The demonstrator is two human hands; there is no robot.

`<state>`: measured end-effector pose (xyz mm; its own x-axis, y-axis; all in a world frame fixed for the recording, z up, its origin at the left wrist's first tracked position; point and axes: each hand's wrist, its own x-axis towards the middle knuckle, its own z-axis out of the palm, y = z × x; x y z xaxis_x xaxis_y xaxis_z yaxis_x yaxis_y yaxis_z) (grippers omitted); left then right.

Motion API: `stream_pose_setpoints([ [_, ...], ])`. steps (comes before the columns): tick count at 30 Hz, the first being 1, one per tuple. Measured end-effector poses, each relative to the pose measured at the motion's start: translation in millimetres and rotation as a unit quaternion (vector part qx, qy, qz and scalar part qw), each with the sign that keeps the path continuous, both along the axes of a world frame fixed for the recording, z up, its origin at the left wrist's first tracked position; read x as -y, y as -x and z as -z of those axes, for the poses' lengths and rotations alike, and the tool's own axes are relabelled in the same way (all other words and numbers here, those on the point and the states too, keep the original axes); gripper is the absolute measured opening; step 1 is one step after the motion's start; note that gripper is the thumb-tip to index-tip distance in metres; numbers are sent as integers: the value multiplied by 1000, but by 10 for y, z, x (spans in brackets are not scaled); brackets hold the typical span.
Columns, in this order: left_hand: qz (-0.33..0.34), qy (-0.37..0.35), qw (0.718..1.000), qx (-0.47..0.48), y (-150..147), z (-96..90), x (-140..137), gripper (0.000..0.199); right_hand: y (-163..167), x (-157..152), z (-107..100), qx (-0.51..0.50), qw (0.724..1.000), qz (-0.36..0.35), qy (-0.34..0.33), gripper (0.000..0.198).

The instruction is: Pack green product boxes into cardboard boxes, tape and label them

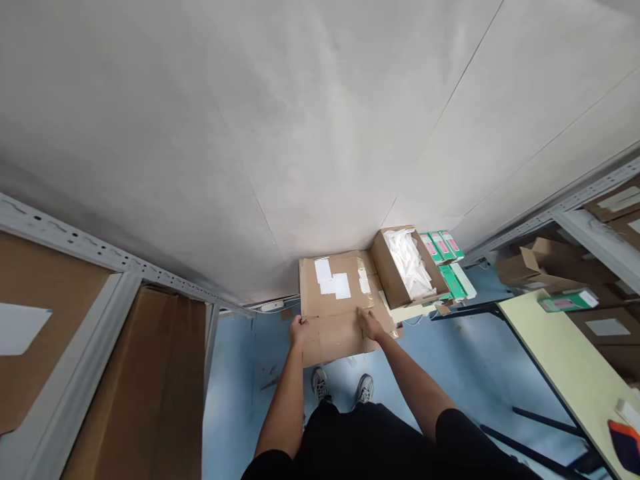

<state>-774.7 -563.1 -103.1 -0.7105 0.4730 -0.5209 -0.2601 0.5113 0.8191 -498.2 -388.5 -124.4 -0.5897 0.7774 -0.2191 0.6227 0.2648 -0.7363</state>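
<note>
A brown cardboard box (325,337), which looks folded flat, is in front of me. White paper labels (334,283) and strips of clear tape show on its upper panel. My left hand (299,329) is closed on the left edge of the cardboard, near a crease across it. Farther right, my right hand (369,324) grips the cardboard along the same crease, its fingers curled and partly hidden. An open carton (389,270) with white crumpled material (410,263) inside stands just right of the cardboard, by the wall.
Green and white small boxes (453,283) sit beside the carton. Metal shelving with large cartons (145,387) rises at left; more shelved cartons (545,263) are at right. A pale green table (555,353) bears a green box (567,302). A grey wall (320,133) is ahead.
</note>
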Motion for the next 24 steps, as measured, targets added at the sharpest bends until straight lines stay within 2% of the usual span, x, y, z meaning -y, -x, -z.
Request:
stream_pose_setpoints([
  [4,33,-74,996,47,58,-166,136,29,-137,11,-78,38,990,131,26,66],
  [7,65,-168,972,153,119,-323,277,48,-279,56,-108,7,965,228,131,73],
  [9,80,-211,951,211,178,-455,328,58,-351,84,-134,-50,949,249,189,81],
  [14,159,-229,931,237,275,-877,245,59,-363,72,-308,-103,931,234,262,94],
  [17,203,-239,921,232,251,-1179,131,64,-283,-3,-507,-145,914,205,319,92],
  [19,216,-242,924,203,215,-1390,55,70,-249,-96,-680,-186,903,170,347,87],
  [21,220,-249,930,160,174,-1601,-32,77,-278,-237,-883,-244,896,138,344,80],
  [24,239,-267,926,118,81,-1909,-225,85,-506,-538,-1229,-337,885,132,293,71],
])
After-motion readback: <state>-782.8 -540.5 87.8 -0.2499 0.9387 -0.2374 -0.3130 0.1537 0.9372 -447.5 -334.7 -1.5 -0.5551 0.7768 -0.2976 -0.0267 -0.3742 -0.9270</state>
